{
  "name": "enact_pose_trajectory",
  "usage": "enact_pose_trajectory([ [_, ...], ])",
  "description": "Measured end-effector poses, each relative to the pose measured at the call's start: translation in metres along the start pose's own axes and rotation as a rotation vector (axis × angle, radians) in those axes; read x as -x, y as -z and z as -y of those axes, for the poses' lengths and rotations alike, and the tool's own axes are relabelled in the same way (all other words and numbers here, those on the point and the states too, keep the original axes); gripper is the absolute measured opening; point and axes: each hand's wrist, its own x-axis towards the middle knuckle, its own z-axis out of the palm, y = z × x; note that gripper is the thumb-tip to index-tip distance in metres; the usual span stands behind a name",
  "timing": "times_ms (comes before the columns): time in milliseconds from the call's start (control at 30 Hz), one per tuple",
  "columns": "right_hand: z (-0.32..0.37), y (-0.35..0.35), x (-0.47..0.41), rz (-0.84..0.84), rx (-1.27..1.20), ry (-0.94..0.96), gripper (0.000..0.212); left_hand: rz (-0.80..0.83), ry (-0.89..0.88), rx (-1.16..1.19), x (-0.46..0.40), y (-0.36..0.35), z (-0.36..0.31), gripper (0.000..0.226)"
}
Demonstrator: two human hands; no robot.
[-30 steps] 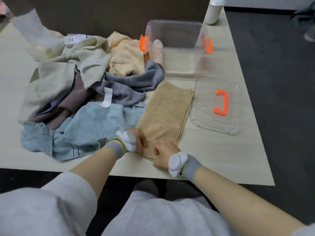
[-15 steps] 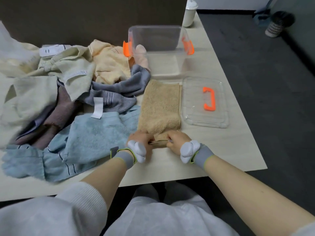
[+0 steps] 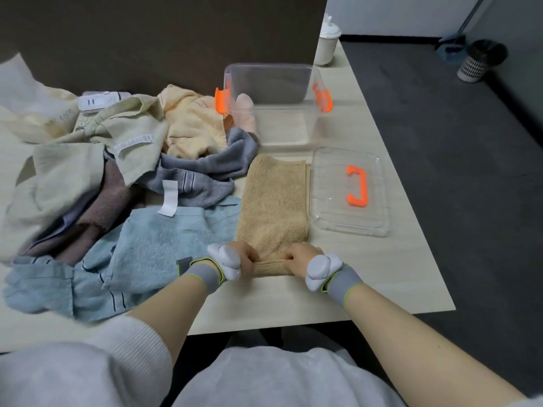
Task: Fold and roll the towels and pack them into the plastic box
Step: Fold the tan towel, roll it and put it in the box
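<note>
A tan towel, folded into a long strip, lies on the table pointing away from me. Its near end is turned up into a small roll. My left hand grips the left side of that roll and my right hand grips the right side, fingers curled over it. Behind the strip stands the clear plastic box with orange latches, open, with a pink rolled towel inside at its left. The clear lid with an orange handle lies flat to the right of the strip.
A loose heap of towels fills the left: light blue, grey, brown, pale green and yellow. A white bottle stands at the table's far corner. The table's right edge drops to dark floor.
Both hands have curled the towel's near end over into a thicker roll and shifted slightly apart along it. The head camera has moved, so the whole scene sits differently in view.
</note>
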Motion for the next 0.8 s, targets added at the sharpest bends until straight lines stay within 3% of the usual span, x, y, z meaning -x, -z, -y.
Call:
enact_pose_trajectory([
  [133, -0.004, -0.001, -0.001, -0.054, -0.078, 0.052, 0.016, -0.068, 0.033, 0.055, -0.003, -0.002, 0.002, 0.026],
  [233, -0.005, -0.001, -0.002, -0.108, -0.097, 0.097, 0.017, -0.136, 0.045, 0.037, -0.007, -0.004, 0.001, 0.031],
  [633, 0.000, -0.008, 0.000, -0.181, 0.283, 0.284, 0.035, -0.218, 0.017, -0.251, -0.008, -0.010, -0.001, 0.032],
  [800, -0.001, -0.008, -0.006, -0.147, 0.263, 0.292, 0.028, -0.255, -0.039, -0.278, -0.003, -0.013, 0.001, 0.032],
])
